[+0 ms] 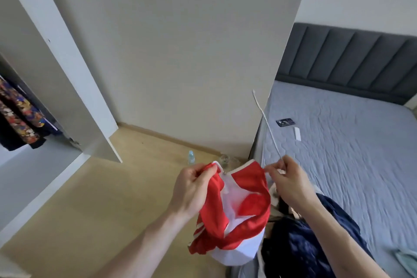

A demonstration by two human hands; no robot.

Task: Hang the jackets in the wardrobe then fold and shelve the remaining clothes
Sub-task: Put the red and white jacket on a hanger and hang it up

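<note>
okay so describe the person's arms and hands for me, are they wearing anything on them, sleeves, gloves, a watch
Both forearms are bare for as far as the picture shows; no sleeves or cuffs are in view. The left hand and the right hand wear no gloves. No watch, bracelet or ring is visible on either, and no markings show.

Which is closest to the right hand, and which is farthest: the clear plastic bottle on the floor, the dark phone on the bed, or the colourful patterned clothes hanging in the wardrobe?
From the right hand, in the head view:
1. Dark phone, on the bed's grey mattress, up and ahead.
2. Clear plastic bottle, on the wooden floor, to the left.
3. Colourful patterned clothes, hanging in the wardrobe, far left.
</note>
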